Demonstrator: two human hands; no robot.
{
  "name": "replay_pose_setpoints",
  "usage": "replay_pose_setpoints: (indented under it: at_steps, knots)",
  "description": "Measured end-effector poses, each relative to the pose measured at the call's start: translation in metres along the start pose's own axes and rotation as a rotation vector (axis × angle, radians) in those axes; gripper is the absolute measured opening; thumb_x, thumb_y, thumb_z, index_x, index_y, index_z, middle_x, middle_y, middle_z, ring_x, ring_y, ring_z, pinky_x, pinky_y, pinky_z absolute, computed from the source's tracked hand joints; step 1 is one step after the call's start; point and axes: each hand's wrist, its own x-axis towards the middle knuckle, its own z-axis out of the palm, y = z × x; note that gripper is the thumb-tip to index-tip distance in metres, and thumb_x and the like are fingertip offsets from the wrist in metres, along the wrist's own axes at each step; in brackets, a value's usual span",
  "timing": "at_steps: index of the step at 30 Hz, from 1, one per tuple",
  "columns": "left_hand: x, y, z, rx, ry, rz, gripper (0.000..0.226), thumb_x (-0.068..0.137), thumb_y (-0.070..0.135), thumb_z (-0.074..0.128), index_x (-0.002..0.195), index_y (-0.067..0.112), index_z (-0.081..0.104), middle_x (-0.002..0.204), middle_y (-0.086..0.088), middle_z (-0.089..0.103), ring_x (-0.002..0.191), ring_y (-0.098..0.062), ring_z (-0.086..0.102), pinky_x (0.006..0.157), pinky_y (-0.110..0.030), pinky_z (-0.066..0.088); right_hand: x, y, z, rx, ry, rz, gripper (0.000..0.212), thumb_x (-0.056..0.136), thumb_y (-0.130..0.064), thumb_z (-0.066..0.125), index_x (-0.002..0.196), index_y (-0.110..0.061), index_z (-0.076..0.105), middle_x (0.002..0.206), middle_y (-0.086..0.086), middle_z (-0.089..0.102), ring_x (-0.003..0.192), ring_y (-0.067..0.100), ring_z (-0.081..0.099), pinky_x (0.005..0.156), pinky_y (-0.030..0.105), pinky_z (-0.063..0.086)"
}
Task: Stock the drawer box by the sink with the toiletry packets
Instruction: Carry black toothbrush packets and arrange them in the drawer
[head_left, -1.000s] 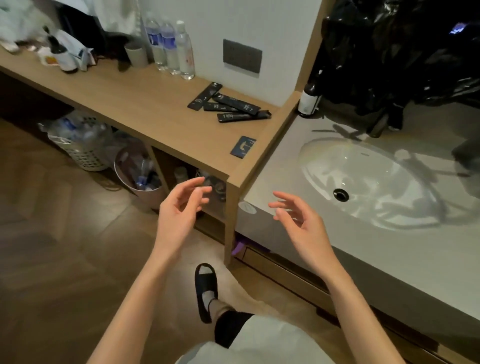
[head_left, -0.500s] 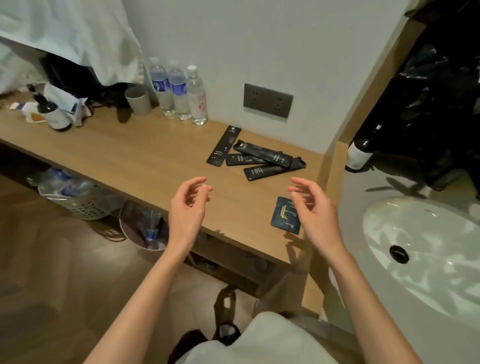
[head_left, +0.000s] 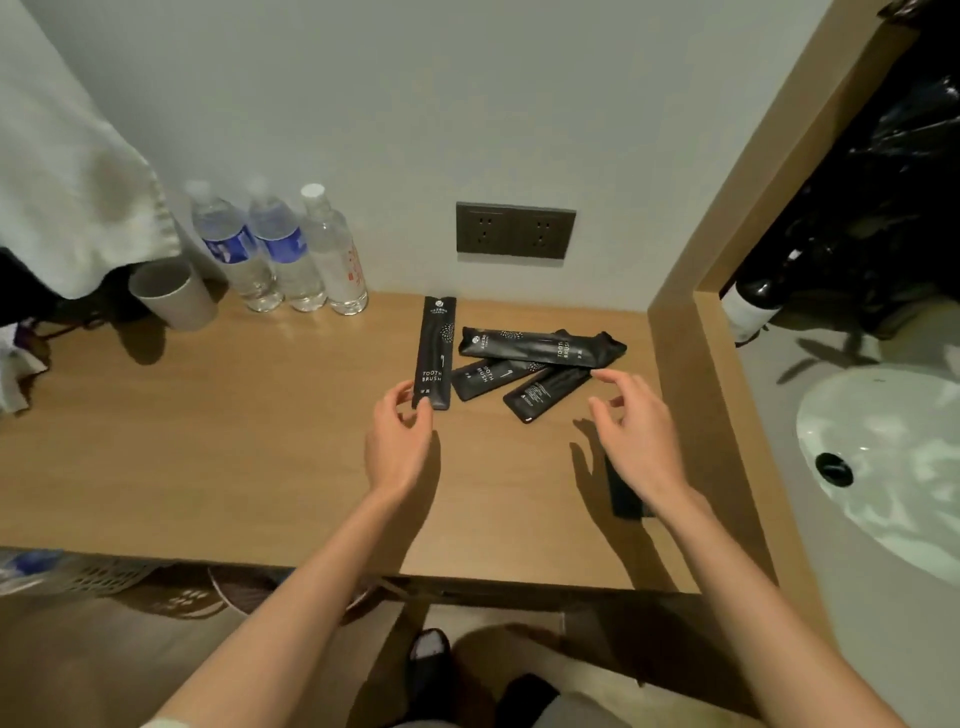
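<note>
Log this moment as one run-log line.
phase: pickup | left hand: at near end of lone toothbrush packet, grip unclear | right hand: open, at packet pile | drawer box: not in view

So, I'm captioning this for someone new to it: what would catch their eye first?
The black toothbrush packets heaped on the counter below the wall socket, a lone packet beside them. The left hand is at that packet's near end; the right hand hovers over the heap. The white sink shines at far right.

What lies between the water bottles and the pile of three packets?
A single toothbrush packet, lying flat, its near end at the left hand; head view.
</note>
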Motion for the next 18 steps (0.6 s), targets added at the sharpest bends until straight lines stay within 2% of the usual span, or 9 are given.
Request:
replay_pose_setpoints:
  at_steps: [3,5,8,10,14,18]
  knots:
    - [0.029,-0.006,0.008,0.100,-0.039,-0.007,0.045,0.090,0.037,0.056,0.132,0.024,0.048,0.128,-0.001,0.054,0.112,-0.019,0.056,0.097,-0.043,0.048,0.024,0.001,0.013,-0.073,-0.060,-0.015,0.038,0.094,-0.026,0.054,0.132,-0.025,0.049,0.137,-0.007,0.047,0.124,0.014,0.046,0.100,0.029,0.041]
    - [0.048,-0.010,0.018,0.126,-0.094,-0.023,0.051,0.087,0.039,0.058,0.134,0.024,0.047,0.129,-0.005,0.053,0.118,-0.023,0.054,0.101,-0.045,0.045,0.041,0.003,0.020,-0.118,-0.115,-0.001,0.041,0.094,-0.025,0.055,0.134,-0.023,0.048,0.141,-0.005,0.043,0.131,0.015,0.038,0.099,0.025,0.032]
    - [0.071,-0.014,0.033,0.168,-0.175,-0.065,0.061,0.086,0.039,0.061,0.141,0.021,0.040,0.134,-0.011,0.049,0.127,-0.028,0.045,0.108,-0.042,0.037,0.067,0.008,0.035,-0.184,-0.175,-0.005,0.043,0.094,-0.026,0.055,0.136,-0.022,0.047,0.142,-0.004,0.043,0.132,0.017,0.036,0.102,0.032,0.036]
    - [0.085,-0.016,0.044,0.225,-0.200,-0.064,0.068,0.085,0.040,0.062,0.144,0.020,0.035,0.137,-0.014,0.046,0.129,-0.031,0.040,0.109,-0.042,0.034,0.086,0.012,0.049,-0.214,-0.222,-0.012,0.047,0.093,-0.026,0.057,0.138,-0.021,0.045,0.143,-0.002,0.045,0.133,0.018,0.035,0.107,0.035,0.034]
    - [0.107,-0.021,0.061,0.303,-0.191,-0.095,0.077,0.083,0.044,0.065,0.148,0.026,0.026,0.147,-0.016,0.034,0.135,-0.034,0.030,0.112,-0.047,0.028,0.127,0.018,0.074,-0.279,-0.314,-0.045,0.054,0.090,-0.027,0.060,0.141,-0.021,0.041,0.146,0.001,0.043,0.136,0.025,0.033,0.111,0.044,0.033]
    - [0.122,-0.022,0.074,0.377,-0.162,-0.102,0.088,0.078,0.044,0.070,0.149,0.032,0.019,0.155,-0.014,0.020,0.141,-0.033,0.020,0.113,-0.047,0.015,0.160,0.027,0.091,-0.372,-0.433,-0.037,0.063,0.089,-0.030,0.062,0.145,-0.021,0.034,0.149,0.004,0.039,0.138,0.028,0.032,0.110,0.046,0.031]
